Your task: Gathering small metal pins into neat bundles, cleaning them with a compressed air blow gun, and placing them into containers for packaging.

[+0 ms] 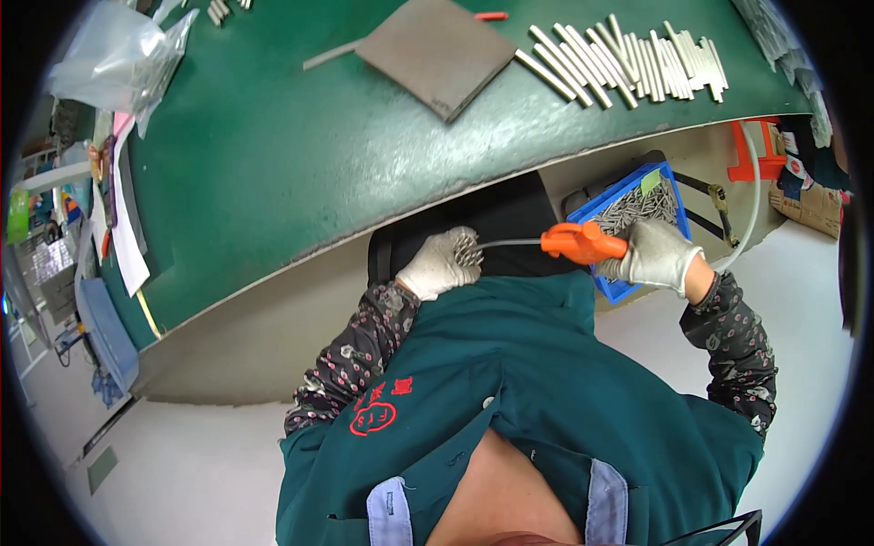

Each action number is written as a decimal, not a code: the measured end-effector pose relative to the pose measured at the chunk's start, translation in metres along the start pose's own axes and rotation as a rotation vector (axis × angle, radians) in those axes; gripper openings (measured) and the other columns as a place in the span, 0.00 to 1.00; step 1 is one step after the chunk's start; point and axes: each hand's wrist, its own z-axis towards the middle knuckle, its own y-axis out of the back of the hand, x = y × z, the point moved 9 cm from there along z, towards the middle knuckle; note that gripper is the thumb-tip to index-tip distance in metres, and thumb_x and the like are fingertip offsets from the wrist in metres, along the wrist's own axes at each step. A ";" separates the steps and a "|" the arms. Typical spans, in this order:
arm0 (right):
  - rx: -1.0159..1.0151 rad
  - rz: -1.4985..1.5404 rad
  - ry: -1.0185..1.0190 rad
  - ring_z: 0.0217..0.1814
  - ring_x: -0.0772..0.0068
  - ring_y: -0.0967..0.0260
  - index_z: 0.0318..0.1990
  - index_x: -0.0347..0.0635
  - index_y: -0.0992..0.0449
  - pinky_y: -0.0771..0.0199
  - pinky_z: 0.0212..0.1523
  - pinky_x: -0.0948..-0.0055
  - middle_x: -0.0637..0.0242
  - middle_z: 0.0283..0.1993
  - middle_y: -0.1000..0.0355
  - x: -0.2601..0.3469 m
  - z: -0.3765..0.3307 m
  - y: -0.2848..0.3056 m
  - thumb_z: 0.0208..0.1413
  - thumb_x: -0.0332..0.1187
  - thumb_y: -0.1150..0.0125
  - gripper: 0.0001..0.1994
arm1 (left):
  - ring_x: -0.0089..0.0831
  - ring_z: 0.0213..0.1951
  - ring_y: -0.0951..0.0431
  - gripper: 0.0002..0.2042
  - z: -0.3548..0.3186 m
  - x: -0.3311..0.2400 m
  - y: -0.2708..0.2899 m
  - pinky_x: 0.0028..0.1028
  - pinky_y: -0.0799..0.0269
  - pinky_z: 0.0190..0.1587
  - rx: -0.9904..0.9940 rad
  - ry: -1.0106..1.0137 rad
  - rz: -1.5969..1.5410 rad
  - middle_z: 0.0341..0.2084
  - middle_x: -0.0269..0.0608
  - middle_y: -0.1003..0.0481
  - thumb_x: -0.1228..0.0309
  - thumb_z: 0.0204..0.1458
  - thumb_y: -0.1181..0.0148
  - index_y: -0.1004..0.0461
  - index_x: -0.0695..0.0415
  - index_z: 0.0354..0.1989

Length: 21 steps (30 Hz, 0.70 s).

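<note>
My left hand (pixel 439 264), in a white work glove, is closed around a bunch of small metal pins (pixel 468 251) whose ends face right. My gloved right hand (pixel 657 256) grips an orange air blow gun (pixel 583 244). Its thin metal nozzle (pixel 510 243) points left, with the tip close to the pins; whether it touches them I cannot tell. A pale hose (pixel 754 196) curves up on the right of my right hand. Just beyond that hand stands a blue crate (pixel 622 289) holding many small metal pins (pixel 628 207).
Across the front runs a green-topped table (pixel 300 155). On it lie a dark square pad (pixel 437 55), a row of metal rods (pixel 628 64) and a clear plastic bag (pixel 127 68). An orange bin (pixel 757 153) and a cardboard box (pixel 806 207) stand at the right.
</note>
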 end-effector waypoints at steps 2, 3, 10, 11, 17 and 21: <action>0.037 0.189 0.043 0.22 0.60 0.30 0.23 0.38 0.23 0.32 0.28 0.66 0.57 0.18 0.30 -0.017 0.000 -0.007 0.38 0.53 0.38 0.23 | 0.15 0.27 0.35 0.16 0.007 -0.004 -0.004 0.17 0.35 0.31 0.033 0.011 -0.062 0.22 0.27 0.34 0.84 0.36 0.38 0.35 0.59 0.35; 0.100 0.377 0.112 0.23 0.64 0.30 0.25 0.38 0.23 0.32 0.28 0.68 0.59 0.18 0.29 -0.020 -0.003 -0.007 0.37 0.53 0.36 0.22 | 0.18 0.22 0.38 0.11 0.009 -0.013 -0.004 0.23 0.38 0.25 0.013 -0.091 -0.021 0.17 0.30 0.35 0.77 0.36 0.39 0.35 0.60 0.27; -0.377 0.985 0.279 0.18 0.82 0.36 0.33 0.38 0.26 0.37 0.20 0.82 0.69 0.21 0.30 -0.037 -0.066 0.103 0.41 0.36 0.36 0.13 | 0.17 0.28 0.33 0.22 0.009 0.025 0.006 0.19 0.34 0.32 0.028 0.003 -0.158 0.24 0.29 0.32 0.78 0.36 0.35 0.34 0.64 0.43; -0.436 1.007 0.111 0.16 0.84 0.38 0.32 0.37 0.28 0.41 0.16 0.84 0.70 0.19 0.32 -0.044 -0.083 0.122 0.42 0.36 0.37 0.13 | 0.18 0.28 0.33 0.24 0.007 0.026 0.006 0.19 0.34 0.32 0.034 0.002 -0.163 0.25 0.30 0.31 0.78 0.36 0.34 0.35 0.65 0.44; -0.998 0.870 -0.080 0.13 0.83 0.43 0.38 0.39 0.28 0.47 0.14 0.82 0.74 0.18 0.36 -0.132 -0.065 0.218 0.47 0.45 0.42 0.18 | 0.21 0.30 0.31 0.25 0.013 0.032 0.015 0.21 0.32 0.35 -0.023 -0.057 -0.038 0.28 0.33 0.30 0.77 0.35 0.33 0.35 0.66 0.45; -1.116 0.445 -0.219 0.19 0.69 0.34 0.53 0.46 0.34 0.33 0.20 0.72 0.64 0.22 0.31 -0.178 -0.023 0.247 0.44 0.27 0.52 0.23 | 0.22 0.32 0.30 0.26 0.015 0.025 0.015 0.22 0.31 0.37 0.007 -0.023 -0.091 0.29 0.34 0.30 0.78 0.36 0.34 0.36 0.66 0.46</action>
